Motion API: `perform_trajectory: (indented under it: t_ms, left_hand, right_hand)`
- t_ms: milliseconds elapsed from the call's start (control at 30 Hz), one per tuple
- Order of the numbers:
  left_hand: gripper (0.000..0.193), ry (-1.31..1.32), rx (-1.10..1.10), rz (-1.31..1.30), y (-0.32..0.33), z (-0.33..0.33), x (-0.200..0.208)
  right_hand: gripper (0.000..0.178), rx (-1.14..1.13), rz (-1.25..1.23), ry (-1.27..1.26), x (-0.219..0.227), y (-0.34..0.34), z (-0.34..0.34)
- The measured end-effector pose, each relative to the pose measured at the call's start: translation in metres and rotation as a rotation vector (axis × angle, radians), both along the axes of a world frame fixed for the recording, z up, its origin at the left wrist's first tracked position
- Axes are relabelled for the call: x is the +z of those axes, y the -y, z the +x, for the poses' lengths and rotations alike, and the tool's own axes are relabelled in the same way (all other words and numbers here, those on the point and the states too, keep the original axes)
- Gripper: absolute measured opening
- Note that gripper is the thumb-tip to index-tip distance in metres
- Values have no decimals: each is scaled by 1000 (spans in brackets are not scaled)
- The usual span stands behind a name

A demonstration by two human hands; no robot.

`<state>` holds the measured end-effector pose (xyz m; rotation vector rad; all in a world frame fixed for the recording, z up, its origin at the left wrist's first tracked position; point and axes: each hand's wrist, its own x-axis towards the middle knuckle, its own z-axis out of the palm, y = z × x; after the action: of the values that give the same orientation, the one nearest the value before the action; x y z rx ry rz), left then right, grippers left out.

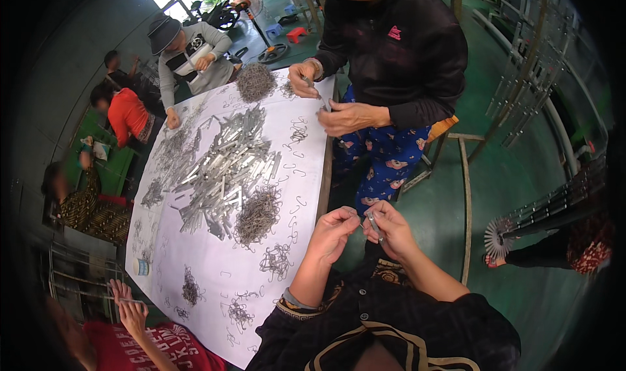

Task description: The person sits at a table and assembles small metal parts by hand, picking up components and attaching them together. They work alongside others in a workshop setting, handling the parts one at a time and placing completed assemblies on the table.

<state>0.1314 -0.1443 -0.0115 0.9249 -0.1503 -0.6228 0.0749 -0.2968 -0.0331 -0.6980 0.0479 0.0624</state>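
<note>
In front of my chest, off the right edge of the white-covered table, my two hands meet with fingertips almost touching. My right hand is closed on a small flat metal strip, held upright between thumb and fingers. My left hand pinches what looks like a thin wire hook, its end close to the strip; the fingers hide most of it. On the table, a tangled heap of wire hooks lies nearest my left hand, beside a large pile of shiny metal strips.
Smaller clusters of hooks dot the table, and another round heap sits at its far end. A co-worker in black stands across, handling small metal parts. Another in red is at lower left. A small tub stands at the left edge.
</note>
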Motion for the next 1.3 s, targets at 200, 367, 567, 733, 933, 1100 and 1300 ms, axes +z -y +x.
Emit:
perform_trajectory:
  t_ms: [200,367,567,733,933,1100,1300]
  left_hand:
    - [9,-71,-111,-17,12,3,-9]
    - [8,-100,-125,-2,23,6,-10]
    - [4,-3,-106,36,50,-1,2]
    - [6,-67,-130,8,70,-1,-1]
    - [5,512,13,248,94,-4,2]
    - [6,662,-17,358,101,-6,8]
    - [7,666,-70,365,106,-8,1]
  right_hand:
    - [17,-54,-246,134,-5,8,-4]
    - [16,-119,-484,150,0,17,-9]
    - [16,-432,-886,195,2,24,-16]
    - [19,-543,-859,231,10,37,-19]
    - [23,-593,-983,61,8,70,-26]
    - [15,-1379,-1027,-93,-11,199,-2]
    - [34,-1539,-1420,-188,-7,325,33]
